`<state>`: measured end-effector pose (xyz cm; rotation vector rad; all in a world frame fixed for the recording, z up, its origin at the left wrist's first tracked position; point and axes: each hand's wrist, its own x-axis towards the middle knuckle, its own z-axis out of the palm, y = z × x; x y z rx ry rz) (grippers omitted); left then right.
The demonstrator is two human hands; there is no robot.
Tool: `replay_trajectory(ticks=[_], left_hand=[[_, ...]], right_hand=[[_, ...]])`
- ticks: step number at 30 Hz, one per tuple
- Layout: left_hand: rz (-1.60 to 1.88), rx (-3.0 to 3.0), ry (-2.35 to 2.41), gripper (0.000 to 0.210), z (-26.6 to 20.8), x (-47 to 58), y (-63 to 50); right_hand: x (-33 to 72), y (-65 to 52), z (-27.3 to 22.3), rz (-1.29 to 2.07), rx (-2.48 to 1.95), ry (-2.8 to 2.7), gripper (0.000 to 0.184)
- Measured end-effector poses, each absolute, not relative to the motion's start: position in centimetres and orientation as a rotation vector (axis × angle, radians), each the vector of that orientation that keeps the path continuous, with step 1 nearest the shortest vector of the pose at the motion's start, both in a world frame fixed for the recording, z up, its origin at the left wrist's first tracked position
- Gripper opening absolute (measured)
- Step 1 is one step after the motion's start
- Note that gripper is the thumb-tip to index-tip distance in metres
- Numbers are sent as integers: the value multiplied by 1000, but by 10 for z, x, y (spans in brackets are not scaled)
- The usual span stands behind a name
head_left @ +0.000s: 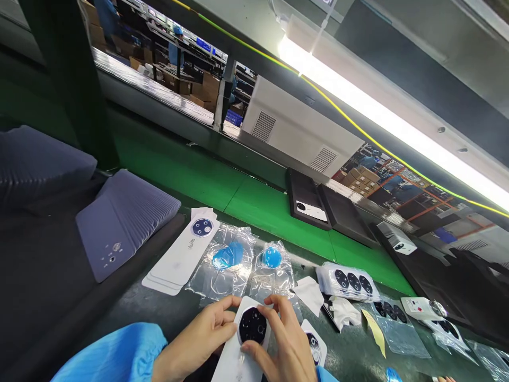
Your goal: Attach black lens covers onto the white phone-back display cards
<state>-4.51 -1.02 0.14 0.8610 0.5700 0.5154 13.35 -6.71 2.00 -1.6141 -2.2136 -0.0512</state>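
Note:
A white phone back cover (234,361) with a round black camera lens cover (253,325) near its top lies tilted before me. My left hand (202,337) is closed on the cover's left edge, thumb and fingers together. Around the black disc curl the thumb and index finger of my right hand (288,339), touching its edges. A second white back cover (317,344) lies partly hidden under my right hand. Just beyond are clear plastic bags, one with blue film pieces (228,255), another with a round blue film (272,257).
White back covers (178,257) overlap at left, beside stacked grey-blue panels (123,212). At right are bagged black lens covers (352,284), crumpled tissue (345,313) and a yellow strip (374,331). Black trays (345,212) stand behind. Someone's fingertips (444,379) show at the lower right edge.

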Motion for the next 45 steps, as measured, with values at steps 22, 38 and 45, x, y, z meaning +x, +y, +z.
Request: replay_trajectory(ticks=[22, 38, 45], left_hand=[[516, 877, 587, 43, 1, -46, -10], [497, 906, 510, 49, -8, -47, -10], [500, 882, 473, 48, -12, -48, -10]], right_hand=[[142, -66, 18, -95, -1519, -2319, 54], [136, -64, 19, -122, -1557, -2339, 69], [134, -65, 14, -100, -1575, -2340, 75]])
